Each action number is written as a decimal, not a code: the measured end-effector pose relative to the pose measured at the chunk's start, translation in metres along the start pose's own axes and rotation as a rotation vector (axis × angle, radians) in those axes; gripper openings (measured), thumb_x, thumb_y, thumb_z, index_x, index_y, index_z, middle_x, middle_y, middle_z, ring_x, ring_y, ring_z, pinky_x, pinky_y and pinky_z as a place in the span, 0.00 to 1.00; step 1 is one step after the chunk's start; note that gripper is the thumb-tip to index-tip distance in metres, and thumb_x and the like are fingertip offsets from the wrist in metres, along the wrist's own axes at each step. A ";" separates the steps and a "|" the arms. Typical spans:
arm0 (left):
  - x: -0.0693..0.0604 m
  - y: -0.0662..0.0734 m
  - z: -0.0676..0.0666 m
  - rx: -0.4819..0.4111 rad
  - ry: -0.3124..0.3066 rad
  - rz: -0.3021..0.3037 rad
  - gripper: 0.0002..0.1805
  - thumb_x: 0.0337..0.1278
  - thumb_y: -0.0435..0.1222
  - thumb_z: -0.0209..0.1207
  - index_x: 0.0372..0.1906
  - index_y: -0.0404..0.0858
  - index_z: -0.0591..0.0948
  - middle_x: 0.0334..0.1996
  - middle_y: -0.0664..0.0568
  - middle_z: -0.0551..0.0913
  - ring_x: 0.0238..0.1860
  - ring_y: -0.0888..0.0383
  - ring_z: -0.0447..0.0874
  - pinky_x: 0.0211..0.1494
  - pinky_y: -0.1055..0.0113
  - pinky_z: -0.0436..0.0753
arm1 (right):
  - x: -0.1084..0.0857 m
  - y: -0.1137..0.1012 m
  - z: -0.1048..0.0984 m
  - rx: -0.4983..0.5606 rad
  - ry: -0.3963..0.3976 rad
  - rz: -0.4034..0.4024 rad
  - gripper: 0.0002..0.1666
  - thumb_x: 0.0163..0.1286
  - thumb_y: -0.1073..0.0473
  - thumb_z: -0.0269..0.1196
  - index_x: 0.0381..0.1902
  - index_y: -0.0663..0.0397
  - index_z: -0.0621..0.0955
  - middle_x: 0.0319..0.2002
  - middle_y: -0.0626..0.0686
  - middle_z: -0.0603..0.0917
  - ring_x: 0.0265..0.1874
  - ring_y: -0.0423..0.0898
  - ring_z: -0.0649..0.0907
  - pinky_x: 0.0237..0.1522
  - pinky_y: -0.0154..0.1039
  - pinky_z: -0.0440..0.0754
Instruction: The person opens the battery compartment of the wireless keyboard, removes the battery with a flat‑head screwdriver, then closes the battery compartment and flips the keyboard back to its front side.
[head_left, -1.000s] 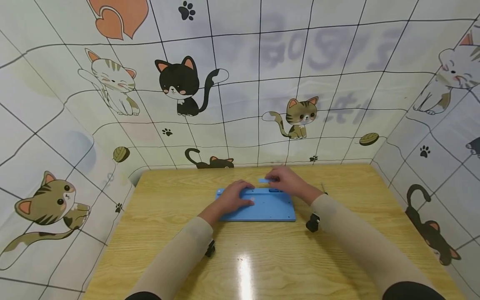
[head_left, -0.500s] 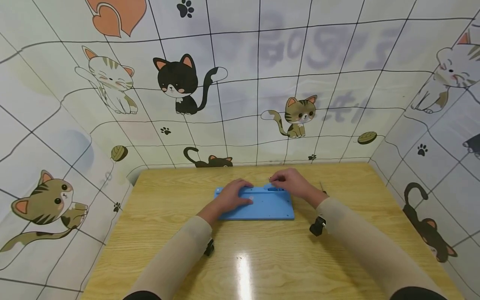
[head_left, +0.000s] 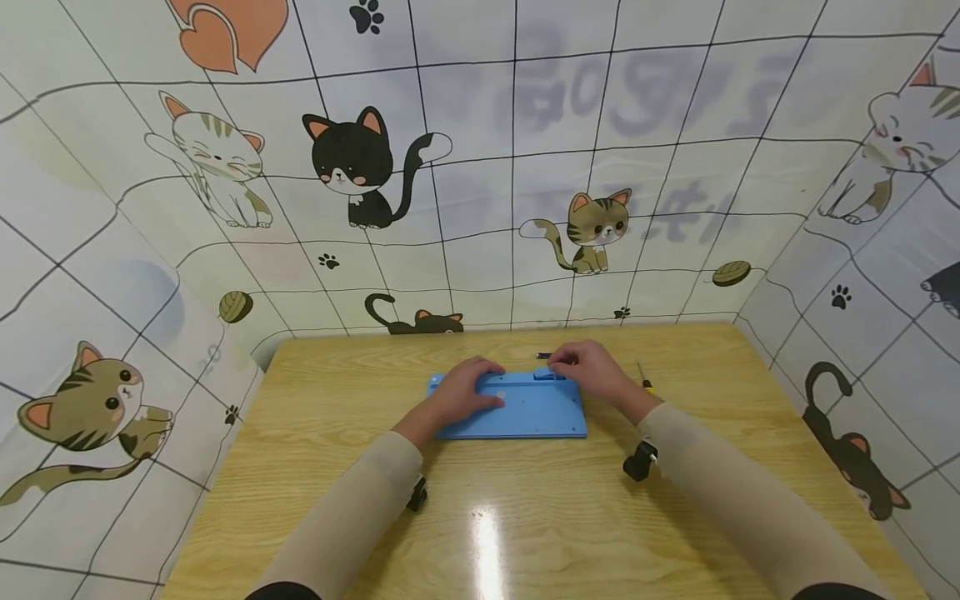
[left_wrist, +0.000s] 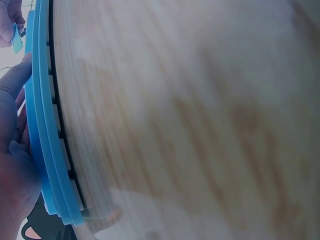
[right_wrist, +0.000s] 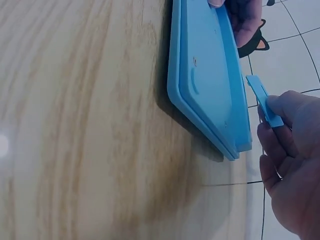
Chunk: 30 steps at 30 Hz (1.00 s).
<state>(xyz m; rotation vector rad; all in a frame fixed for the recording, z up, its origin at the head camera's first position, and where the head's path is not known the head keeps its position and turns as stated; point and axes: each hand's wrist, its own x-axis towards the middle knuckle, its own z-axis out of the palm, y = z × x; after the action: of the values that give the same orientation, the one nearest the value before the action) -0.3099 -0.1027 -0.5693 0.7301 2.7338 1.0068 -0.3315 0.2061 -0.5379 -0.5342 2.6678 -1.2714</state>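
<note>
A light blue keyboard [head_left: 525, 414] lies face down on the table; its key edges show underneath in the left wrist view. My left hand [head_left: 463, 392] grips its left part, thumb on the back and fingers over the far edge. A small blue battery cover [right_wrist: 265, 101] is pinched between the thumb and fingers of my right hand [head_left: 591, 368]. That hand is above the keyboard's far right edge, by the battery compartment [head_left: 550, 375]; what lies inside is too small to tell. A small dark, silver-tipped cylinder [head_left: 543, 356] lies just behind the keyboard.
A thin screwdriver [head_left: 647, 383] with a black and yellow handle lies right of the keyboard, near my right forearm. The wooden table [head_left: 360, 383] ends at a wall sheet [head_left: 480, 250] printed with cartoon cats, at the back and both sides.
My right hand has shifted right and slightly nearer, bringing the cover from behind the keyboard to its far right edge. The small cylinder has come into view. My left hand stays in place.
</note>
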 end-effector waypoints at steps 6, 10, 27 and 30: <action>0.001 -0.002 0.002 -0.001 0.003 -0.002 0.30 0.70 0.47 0.76 0.73 0.47 0.82 0.70 0.53 0.81 0.75 0.50 0.76 0.80 0.50 0.72 | -0.001 0.005 0.005 0.029 0.002 0.007 0.06 0.80 0.61 0.71 0.47 0.56 0.93 0.46 0.51 0.91 0.43 0.48 0.85 0.43 0.41 0.84; 0.001 -0.002 0.003 0.000 0.002 -0.004 0.30 0.71 0.47 0.76 0.73 0.47 0.82 0.70 0.53 0.81 0.75 0.50 0.76 0.80 0.50 0.72 | -0.003 0.007 0.006 0.027 0.000 0.007 0.06 0.80 0.61 0.71 0.47 0.57 0.93 0.46 0.51 0.92 0.44 0.48 0.85 0.45 0.42 0.84; 0.000 0.001 0.001 -0.008 0.003 -0.003 0.29 0.71 0.47 0.75 0.72 0.47 0.82 0.70 0.52 0.81 0.75 0.48 0.76 0.80 0.48 0.73 | -0.003 0.009 0.006 0.009 -0.014 0.007 0.05 0.80 0.62 0.71 0.47 0.55 0.93 0.48 0.53 0.92 0.47 0.49 0.86 0.51 0.47 0.86; 0.000 0.002 0.000 -0.016 0.008 0.003 0.29 0.70 0.46 0.76 0.72 0.46 0.83 0.70 0.51 0.81 0.75 0.47 0.76 0.80 0.47 0.73 | -0.003 0.009 0.006 0.008 -0.013 0.001 0.05 0.80 0.62 0.71 0.47 0.55 0.93 0.48 0.53 0.92 0.47 0.49 0.86 0.50 0.47 0.86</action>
<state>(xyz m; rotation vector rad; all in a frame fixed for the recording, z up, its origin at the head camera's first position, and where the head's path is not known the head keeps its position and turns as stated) -0.3090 -0.1013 -0.5681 0.7298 2.7286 1.0331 -0.3294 0.2080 -0.5483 -0.5389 2.6507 -1.2734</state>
